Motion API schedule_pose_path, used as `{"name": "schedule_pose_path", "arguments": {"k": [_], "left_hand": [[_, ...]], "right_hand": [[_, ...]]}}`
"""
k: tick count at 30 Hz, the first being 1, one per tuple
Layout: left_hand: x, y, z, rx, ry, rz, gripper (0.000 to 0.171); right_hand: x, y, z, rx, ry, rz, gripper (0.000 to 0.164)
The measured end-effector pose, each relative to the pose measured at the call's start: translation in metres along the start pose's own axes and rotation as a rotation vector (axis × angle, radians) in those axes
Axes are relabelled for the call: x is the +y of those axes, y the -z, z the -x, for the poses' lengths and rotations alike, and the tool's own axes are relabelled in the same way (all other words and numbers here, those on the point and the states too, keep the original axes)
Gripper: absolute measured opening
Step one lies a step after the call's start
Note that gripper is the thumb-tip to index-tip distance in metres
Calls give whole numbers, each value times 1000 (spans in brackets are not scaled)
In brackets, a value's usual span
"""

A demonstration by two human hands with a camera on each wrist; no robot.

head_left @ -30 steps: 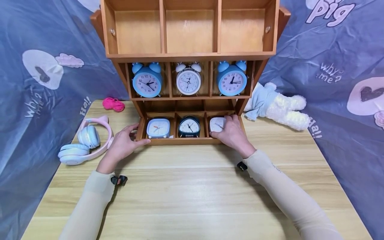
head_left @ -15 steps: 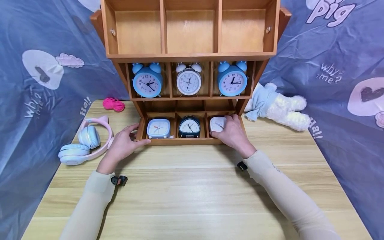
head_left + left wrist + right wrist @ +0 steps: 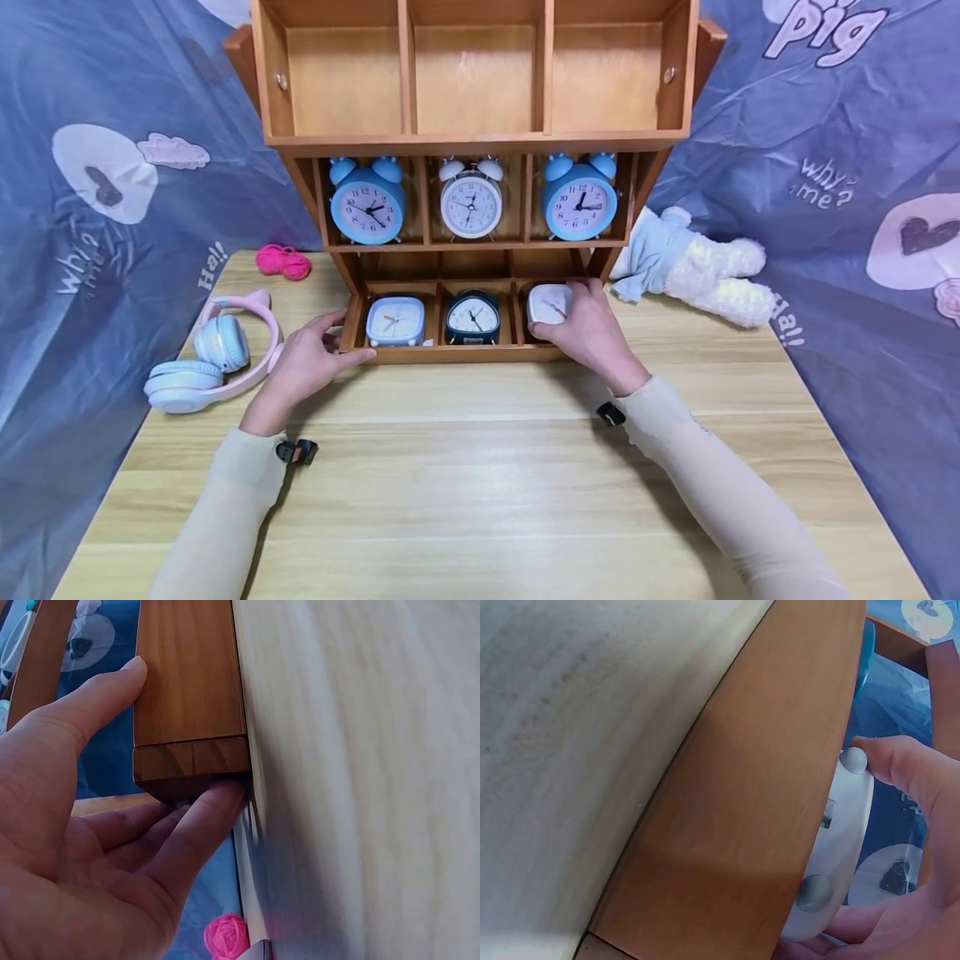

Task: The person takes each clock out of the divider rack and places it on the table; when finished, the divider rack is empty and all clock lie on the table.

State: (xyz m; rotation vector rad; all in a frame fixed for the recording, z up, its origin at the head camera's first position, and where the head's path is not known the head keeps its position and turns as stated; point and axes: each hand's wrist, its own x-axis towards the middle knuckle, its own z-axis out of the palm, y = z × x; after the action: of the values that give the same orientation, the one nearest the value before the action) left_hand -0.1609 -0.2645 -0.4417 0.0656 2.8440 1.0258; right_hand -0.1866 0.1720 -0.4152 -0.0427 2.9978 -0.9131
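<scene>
A small white alarm clock [image 3: 548, 303] is in the bottom right compartment of the wooden shelf [image 3: 450, 354]. My right hand [image 3: 594, 329] holds it, thumb at its lower left and fingers at its upper right. In the right wrist view, the rounded feet of the white clock [image 3: 844, 840] show above the front board. My left hand [image 3: 306, 360] grips the shelf's lower left corner. The left wrist view shows the thumb on the edge of the front board [image 3: 191, 675] and fingers against its end. Beside the white clock sit a dark green clock [image 3: 473, 318] and a light blue clock [image 3: 396, 321].
The middle row holds a blue twin-bell clock [image 3: 368, 204], a white one [image 3: 471, 202] and another blue twin-bell clock [image 3: 580, 202]. Headphones [image 3: 225, 350] and pink yarn [image 3: 282, 262] lie left on the table [image 3: 465, 483]. A white plush toy [image 3: 697, 262] lies right.
My right hand has shifted slightly up and to the right, and the white alarm clock has moved with it inside its compartment. The left hand stays at the shelf corner.
</scene>
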Motion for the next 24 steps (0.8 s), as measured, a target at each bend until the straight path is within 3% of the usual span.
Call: {"name": "schedule_pose_path", "arguments": {"k": [24], "left_hand": [[0, 0, -1, -3, -6, -9, 103]], "right_hand": [[1, 18, 11, 40, 52, -32, 101]]}}
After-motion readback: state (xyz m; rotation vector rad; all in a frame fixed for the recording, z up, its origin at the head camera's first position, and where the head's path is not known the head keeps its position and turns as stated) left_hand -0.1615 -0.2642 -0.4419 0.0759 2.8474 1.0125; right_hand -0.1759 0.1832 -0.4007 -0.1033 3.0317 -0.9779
